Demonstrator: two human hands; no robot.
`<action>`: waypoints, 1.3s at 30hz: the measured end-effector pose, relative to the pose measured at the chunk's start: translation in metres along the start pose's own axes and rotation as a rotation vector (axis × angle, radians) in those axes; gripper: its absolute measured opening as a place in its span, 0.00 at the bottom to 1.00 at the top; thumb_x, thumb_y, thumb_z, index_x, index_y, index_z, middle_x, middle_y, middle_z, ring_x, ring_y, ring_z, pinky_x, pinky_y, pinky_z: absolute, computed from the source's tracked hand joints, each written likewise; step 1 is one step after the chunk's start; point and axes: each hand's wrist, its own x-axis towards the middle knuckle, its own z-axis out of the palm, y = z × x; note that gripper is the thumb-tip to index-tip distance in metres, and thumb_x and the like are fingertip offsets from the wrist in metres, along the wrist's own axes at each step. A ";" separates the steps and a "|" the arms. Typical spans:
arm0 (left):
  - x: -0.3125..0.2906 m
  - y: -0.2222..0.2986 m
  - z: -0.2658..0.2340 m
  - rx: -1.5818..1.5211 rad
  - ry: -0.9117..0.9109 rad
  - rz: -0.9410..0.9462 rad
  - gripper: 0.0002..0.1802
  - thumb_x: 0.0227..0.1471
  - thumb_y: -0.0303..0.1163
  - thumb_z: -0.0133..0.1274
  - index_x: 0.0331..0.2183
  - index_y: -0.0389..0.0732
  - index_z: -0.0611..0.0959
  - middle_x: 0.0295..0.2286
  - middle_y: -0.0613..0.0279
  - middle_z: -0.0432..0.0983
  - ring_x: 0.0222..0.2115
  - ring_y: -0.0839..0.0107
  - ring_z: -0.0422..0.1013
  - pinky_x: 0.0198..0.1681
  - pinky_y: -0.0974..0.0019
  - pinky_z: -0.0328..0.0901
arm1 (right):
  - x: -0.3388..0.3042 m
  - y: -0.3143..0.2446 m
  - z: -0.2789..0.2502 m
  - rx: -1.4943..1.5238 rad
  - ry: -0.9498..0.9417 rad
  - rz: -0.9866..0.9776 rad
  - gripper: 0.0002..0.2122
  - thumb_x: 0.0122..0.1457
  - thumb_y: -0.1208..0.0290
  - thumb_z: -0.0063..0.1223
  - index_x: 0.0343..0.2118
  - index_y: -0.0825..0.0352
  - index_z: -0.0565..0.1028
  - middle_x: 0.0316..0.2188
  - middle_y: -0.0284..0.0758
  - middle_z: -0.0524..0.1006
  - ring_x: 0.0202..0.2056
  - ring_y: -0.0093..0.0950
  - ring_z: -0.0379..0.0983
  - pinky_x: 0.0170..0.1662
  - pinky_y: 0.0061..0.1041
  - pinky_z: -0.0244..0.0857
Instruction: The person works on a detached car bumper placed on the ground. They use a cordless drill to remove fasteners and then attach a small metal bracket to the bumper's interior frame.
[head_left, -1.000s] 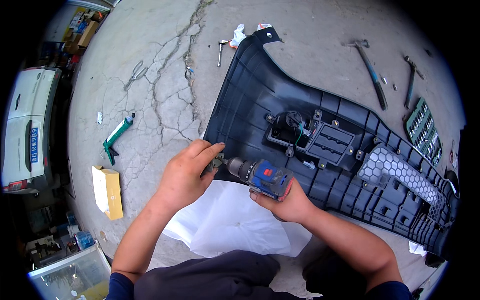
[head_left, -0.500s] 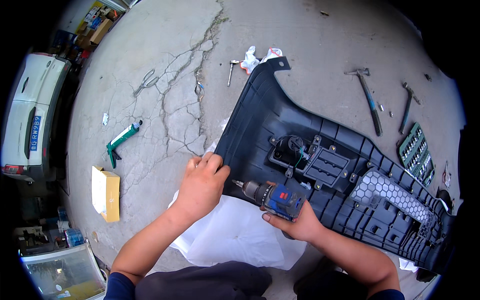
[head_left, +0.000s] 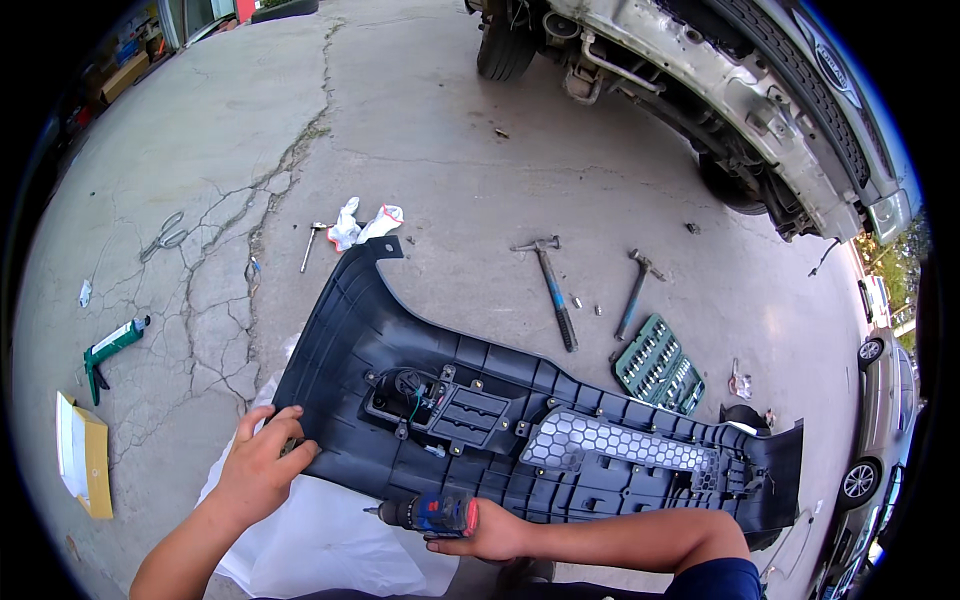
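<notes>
Weighing a live bit against bare skin

Finding black bumper (head_left: 330, 375) lying inner face up, from 8 round to 4 o'clock. Curling left hand (head_left: 258, 468) over bumper edge at 8, with fingers (head_left: 255, 422) partly open about a small metallic-looking piece; cannot tell how firmly. Holding drill (head_left: 430, 513) in right hand (head_left: 497, 530) just past 6, with grip closed round handle and bit (head_left: 371, 510) pointing toward 9.

Likely risking a skid from an early trigger squeeze: could score plastic or nick left hand. Possibly risking a snag in white sheet (head_left: 325, 550) beneath, being thin and loose. Perhaps rocking bumper by pressing hard on curved corner.

Noting textures: matte, ribbed moulding, swept upward at corner; hexagonal-celled grille (head_left: 575, 440) between 4 and 5; crinkled, filmy sheet at 7; cracked concrete (head_left: 225, 300) from 9 to 11.
</notes>
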 end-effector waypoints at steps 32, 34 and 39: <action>0.212 -0.194 0.095 -0.639 -0.227 -0.649 0.18 0.66 0.25 0.56 0.56 0.42 0.79 0.25 0.66 0.73 0.23 0.76 0.66 0.27 0.65 0.63 | -0.375 -0.032 0.071 0.777 0.868 0.432 0.13 0.59 0.72 0.71 0.45 0.67 0.81 0.34 0.31 0.87 0.28 0.19 0.80 0.28 0.23 0.74; 0.216 -0.247 0.089 -0.664 -0.036 -0.633 0.19 0.66 0.26 0.54 0.57 0.42 0.79 0.26 0.67 0.73 0.23 0.78 0.65 0.25 0.66 0.61 | -0.400 0.017 0.089 0.707 0.962 0.363 0.12 0.60 0.72 0.72 0.44 0.65 0.82 0.34 0.30 0.87 0.27 0.18 0.79 0.27 0.23 0.73; 0.290 -0.017 0.118 -1.007 0.199 -0.411 0.17 0.74 0.37 0.49 0.56 0.39 0.80 0.45 0.62 0.78 0.40 0.77 0.71 0.42 0.75 0.67 | -0.576 -0.024 0.266 0.868 1.664 0.555 0.08 0.61 0.72 0.70 0.40 0.67 0.82 0.32 0.30 0.83 0.28 0.21 0.78 0.34 0.27 0.73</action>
